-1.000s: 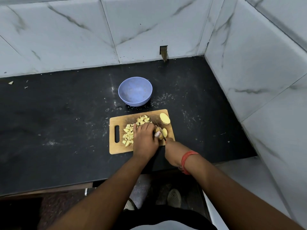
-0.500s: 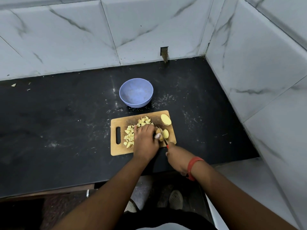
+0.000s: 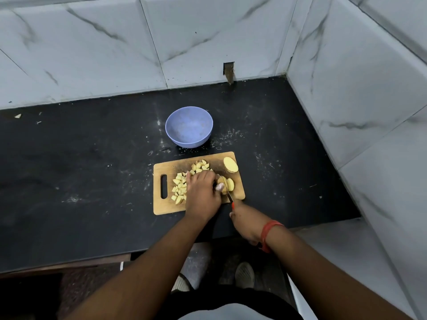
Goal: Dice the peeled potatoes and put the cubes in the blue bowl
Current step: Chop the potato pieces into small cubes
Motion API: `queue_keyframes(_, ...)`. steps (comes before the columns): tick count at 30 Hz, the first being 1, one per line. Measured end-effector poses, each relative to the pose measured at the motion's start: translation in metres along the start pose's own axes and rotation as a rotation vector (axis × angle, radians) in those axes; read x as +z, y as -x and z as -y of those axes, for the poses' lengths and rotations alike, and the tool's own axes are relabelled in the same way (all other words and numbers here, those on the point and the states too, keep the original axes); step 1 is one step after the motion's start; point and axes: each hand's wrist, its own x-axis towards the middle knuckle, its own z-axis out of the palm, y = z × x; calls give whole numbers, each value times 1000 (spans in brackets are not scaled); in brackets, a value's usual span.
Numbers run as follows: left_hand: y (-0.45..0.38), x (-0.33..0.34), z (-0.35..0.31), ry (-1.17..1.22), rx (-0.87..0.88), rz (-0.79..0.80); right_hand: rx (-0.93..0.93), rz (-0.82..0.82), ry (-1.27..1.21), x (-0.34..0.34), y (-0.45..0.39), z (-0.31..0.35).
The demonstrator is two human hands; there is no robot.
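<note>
Still the left hand (image 3: 203, 195) steadies the potato (image 3: 223, 184); right hand (image 3: 245, 221), gripping the knife (image 3: 227, 190), has drawn back.

The left hand (image 3: 202, 192) covers most of the potato (image 3: 222, 184) being cut. The knife (image 3: 227, 192) handle is buried in the right hand (image 3: 246, 221). Both forearms run off the bottom edge.

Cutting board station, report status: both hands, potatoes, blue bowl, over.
Left hand steadying potato piece; right hand gripping knife, blade in cut. Cubes piled on board, potato half waiting. Blue bowl empty. Nothing obstructing.
</note>
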Motion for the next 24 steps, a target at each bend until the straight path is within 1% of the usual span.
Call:
queue_keyframes(1, 0, 0, 0, 3, -1, 1, 52, -54, -370, -3, -1, -5)
queue_keyframes(2, 0, -1, -1, 4, -1, 5, 77, -24, -567, -8, -6, -6)
queue_keyframes(3, 0, -2, -1, 6, -2, 9, 63, -100, -566, 4, -17, -2)
queue_keyframes(4, -1, -3, -1, 8, -4, 10, 17, -36, -651, 3, -20, -2)
queue_keyframes(5, -1, -4, -1, 11, -8, 9, 69, 97, -814, -7, -17, -2)
queue_keyframes(6, 0, -4, -1, 16, -11, 8, 143, 128, -900, -8, -13, -1)
queue_keyframes(8, 0, -5, -1, 24, -12, 7, 170, 133, -914, 2, -6, 1)
queue_keyframes(10, -1, -4, -1, 26, -15, 8, 173, 176, -867, 8, 3, 8)
queue_keyframes(13, 0, -4, -1, 38, -19, 6, 228, 150, -817, 1, -5, 9)
queue_keyframes(17, 0, -7, 1, 56, -23, 2, 224, 136, -797, -6, -14, 11)
queue_keyframes(24, -1, -5, 1, 49, -26, 1, 256, 195, -792, 18, 17, 11)
